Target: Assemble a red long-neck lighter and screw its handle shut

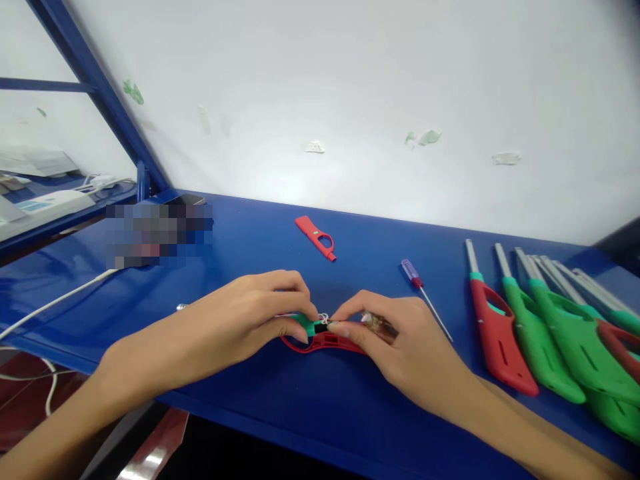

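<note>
My left hand (265, 313) is closed, thumb and forefinger pinching a green trigger piece (311, 327) with a short black part (321, 328) at its right end. A thin white wire (324, 318) loops just above the black part. From the right, my right hand (385, 327) meets it, thumb and forefinger pinched together near the black part. Curled in that same hand is a small translucent gas tank (381, 327), mostly covered by the fingers. Beneath both hands lies a red half-shell of a gas lighter (333, 341), its open inside facing up and its ends partly hidden.
Another red shell half (316, 237) lies farther back on the blue table (250, 233). A purple-handled screwdriver (412, 273) rests right of centre. Several long-necked lighters (543, 333), red and green, are piled at the right. A phone (187, 201) and white cable (60, 303) are at left.
</note>
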Tool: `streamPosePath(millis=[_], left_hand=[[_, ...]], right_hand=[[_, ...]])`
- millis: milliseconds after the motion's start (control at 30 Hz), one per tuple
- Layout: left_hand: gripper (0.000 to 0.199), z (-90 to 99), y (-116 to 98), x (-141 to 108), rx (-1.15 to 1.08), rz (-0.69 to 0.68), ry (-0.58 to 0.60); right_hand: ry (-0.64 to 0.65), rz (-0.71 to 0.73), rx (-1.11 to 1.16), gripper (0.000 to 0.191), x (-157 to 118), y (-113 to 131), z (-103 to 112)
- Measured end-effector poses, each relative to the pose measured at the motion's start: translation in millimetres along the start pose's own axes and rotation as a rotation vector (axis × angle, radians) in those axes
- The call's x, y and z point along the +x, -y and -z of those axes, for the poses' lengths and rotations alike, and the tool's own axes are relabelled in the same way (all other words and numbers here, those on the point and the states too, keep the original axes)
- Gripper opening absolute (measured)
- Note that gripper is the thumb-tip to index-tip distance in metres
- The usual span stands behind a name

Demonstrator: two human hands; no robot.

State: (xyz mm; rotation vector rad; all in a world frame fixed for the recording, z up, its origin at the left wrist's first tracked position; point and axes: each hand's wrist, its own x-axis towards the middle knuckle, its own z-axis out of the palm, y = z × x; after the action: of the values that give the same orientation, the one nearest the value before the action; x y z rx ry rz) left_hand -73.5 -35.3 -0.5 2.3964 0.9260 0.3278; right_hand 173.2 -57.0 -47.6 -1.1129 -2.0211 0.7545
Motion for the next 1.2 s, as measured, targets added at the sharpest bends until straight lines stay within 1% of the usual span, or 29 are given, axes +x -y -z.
streamPosePath(millis=[333, 567, 667, 833, 1133, 1200], left_hand=[[0.023, -0.1, -1.2, 1.8, -0.031, -0.006, -0.004], [0.026, -0.9, -2.6, 2.0, -0.046, -0.007, -0.033], [0.024, -1.5, -2.3, 2.8, -0.042, -0.01, -0.05], [0.016, -0.7, -0.3, 5.7, -0.049, -0.019, -0.08], [0.022, -2.2, 0.4, 2.9, -0.04, -0.076, -0.101], [0.024, -2.3, -0.5, 2.9, -0.036, -0.084, -0.09]], right_hand=[[-0.003, -0.033, 0.026, 0.019, -0.4, 0.3, -1.4], [-0.009, -0.175, 0.157, 0.021, 0.3, 3.6, -3.1], [-0.015, -0.201, 0.174, 0.024, 1.1, 3.9, -3.4], [-0.01, -0.219, 0.197, 0.023, 0.4, 3.3, -3.1], [-0.006, -0.203, 0.2, 0.023, 0.3, 2.2, -2.8], [0.002, -0.201, 0.21, 0.025, 0.3, 2.1, -2.9]])
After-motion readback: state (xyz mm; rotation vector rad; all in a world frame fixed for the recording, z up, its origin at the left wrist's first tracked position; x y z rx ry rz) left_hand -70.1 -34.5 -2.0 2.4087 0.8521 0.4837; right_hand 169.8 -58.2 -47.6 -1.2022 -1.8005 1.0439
